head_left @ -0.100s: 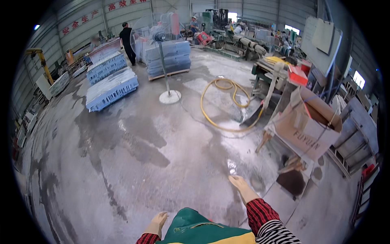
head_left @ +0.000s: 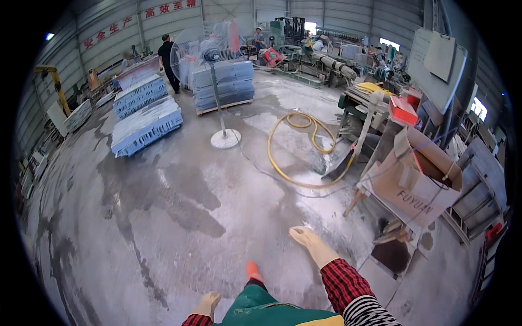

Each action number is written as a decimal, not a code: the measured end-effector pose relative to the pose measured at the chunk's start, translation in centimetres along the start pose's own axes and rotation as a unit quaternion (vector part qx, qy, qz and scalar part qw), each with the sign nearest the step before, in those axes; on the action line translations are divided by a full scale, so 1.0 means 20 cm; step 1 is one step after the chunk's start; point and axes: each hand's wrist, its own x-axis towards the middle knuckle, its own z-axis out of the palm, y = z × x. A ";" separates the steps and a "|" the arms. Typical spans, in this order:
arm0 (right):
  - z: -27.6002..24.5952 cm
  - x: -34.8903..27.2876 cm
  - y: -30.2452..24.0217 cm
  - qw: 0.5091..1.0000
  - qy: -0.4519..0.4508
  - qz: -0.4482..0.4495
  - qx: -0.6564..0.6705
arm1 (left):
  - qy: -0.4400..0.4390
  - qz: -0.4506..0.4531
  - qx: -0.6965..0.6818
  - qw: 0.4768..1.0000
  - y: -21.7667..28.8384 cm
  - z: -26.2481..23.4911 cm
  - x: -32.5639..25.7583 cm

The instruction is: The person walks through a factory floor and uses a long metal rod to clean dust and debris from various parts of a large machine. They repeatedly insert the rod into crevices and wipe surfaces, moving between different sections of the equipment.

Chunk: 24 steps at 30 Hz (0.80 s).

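My right hand (head_left: pixel 312 244) hangs over the concrete floor (head_left: pixel 239 217), its fingers curled together and nothing showing in them. Lower and to the left, my left hand (head_left: pixel 207 303) is beside the green apron (head_left: pixel 266 305), also loosely closed, with no object visible in it. Both hands are apart from everything around them. Red checked cuffs cover both wrists, and a striped sleeve shows on the right arm. An orange boot (head_left: pixel 252 269) pokes out ahead of the apron, between the hands.
A yellow hose (head_left: pixel 276 164) lies coiled on the floor, with a thin cable nearby. Ahead stands a pedestal fan (head_left: pixel 211 55). Stacked stone slabs (head_left: pixel 147 129) sit at left. A cardboard box (head_left: pixel 408 187) stands at right below a whiteboard (head_left: pixel 435 60). One person (head_left: pixel 169 62) stands behind the fan.
My right hand has swung left and a little farther forward. My left hand has dropped slightly. The orange boot has come into view, and the floor things sit slightly lower in view.
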 end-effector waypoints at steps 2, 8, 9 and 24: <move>0.16 0.36 -0.12 0.997 -0.016 -0.068 0.037 | -0.109 0.015 0.014 0.994 -0.13 -0.04 0.38; 0.08 0.61 0.51 0.976 -0.049 -0.134 -0.167 | -0.123 0.072 -0.107 0.984 0.10 -0.41 1.46; -0.01 0.53 0.70 0.974 -0.098 -0.035 -0.203 | -0.115 0.073 -0.081 0.987 0.28 -0.57 1.59; -0.53 1.27 1.00 0.922 -0.117 0.351 -0.114 | -0.165 0.077 0.004 0.983 1.39 -1.79 3.34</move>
